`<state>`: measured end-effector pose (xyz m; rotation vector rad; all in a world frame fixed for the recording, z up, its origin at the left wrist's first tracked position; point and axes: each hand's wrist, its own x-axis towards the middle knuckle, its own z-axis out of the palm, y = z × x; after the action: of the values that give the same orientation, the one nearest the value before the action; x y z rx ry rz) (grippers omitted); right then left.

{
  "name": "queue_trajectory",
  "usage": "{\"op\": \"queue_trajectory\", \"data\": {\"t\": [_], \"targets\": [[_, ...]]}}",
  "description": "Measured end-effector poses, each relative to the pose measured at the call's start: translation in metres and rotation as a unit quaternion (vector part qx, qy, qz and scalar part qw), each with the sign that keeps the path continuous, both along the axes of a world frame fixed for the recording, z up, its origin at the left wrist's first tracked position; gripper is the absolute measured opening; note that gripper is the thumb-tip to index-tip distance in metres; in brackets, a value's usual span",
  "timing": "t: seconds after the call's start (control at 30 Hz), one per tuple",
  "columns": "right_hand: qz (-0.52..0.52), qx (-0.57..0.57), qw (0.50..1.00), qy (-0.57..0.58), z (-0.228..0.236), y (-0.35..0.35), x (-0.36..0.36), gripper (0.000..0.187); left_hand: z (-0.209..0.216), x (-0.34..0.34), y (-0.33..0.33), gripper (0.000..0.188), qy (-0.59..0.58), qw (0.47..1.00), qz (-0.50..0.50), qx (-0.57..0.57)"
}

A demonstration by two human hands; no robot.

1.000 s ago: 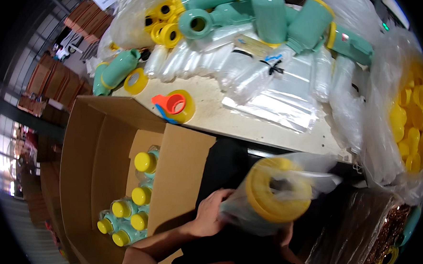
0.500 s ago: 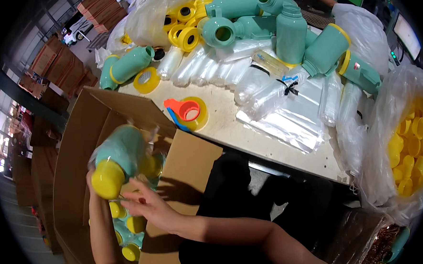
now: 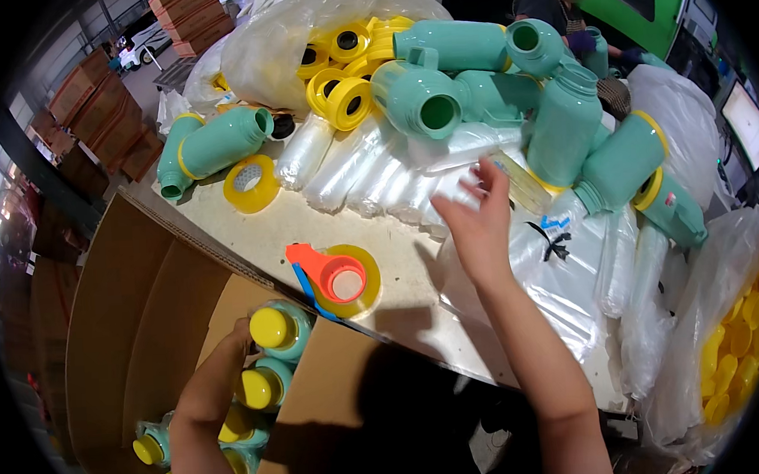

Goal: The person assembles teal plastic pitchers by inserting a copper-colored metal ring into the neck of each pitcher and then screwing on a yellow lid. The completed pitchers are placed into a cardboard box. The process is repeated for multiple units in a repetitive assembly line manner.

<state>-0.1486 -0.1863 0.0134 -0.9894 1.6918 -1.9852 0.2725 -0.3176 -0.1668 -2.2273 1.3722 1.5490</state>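
Note:
My left hand point(image 3: 242, 333) reaches down into the cardboard box point(image 3: 134, 310), against the side of a teal bottle with a yellow cap point(image 3: 273, 328). Its fingers curl behind the bottle and are partly hidden. More yellow-capped teal bottles point(image 3: 260, 387) stand in the box below it, some covered by my forearm. Over the table, my right hand point(image 3: 479, 223) is raised with its fingers apart and nothing in them. Close to it lie rolled clear plastic bags point(image 3: 376, 177) and a flat stack of clear bags point(image 3: 528, 289).
An orange tape dispenser point(image 3: 317, 266) rests on a tape roll near the box. Another tape roll point(image 3: 250, 184), uncapped teal bottles point(image 3: 229, 142) and yellow rings point(image 3: 348, 101) lie on the table point(image 3: 233, 236). A bag of yellow caps point(image 3: 733, 347) hangs at right. A co-worker point(image 3: 548, 9) is behind.
My left hand has lowered the plastic-wrapped bottle into the box. My right hand has left the bottle and swung right, up over the table. The view has shifted too.

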Motion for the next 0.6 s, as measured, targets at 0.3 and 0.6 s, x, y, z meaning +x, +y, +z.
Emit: {"op": "queue_trajectory", "data": {"t": [0.3, 0.6], "targets": [[-0.24, 0.071, 0.928, 0.276, 0.045, -0.106, -0.041, 0.085, 0.002, -0.003, 0.005, 0.067, -0.021, 0.998, -0.052, 0.002], [0.033, -0.209, 0.958, -0.193, 0.064, 0.243, -0.022, 0.085, 0.115, -0.053, 0.05, 0.05, 0.087, 0.678, -0.015, -0.73]]}}
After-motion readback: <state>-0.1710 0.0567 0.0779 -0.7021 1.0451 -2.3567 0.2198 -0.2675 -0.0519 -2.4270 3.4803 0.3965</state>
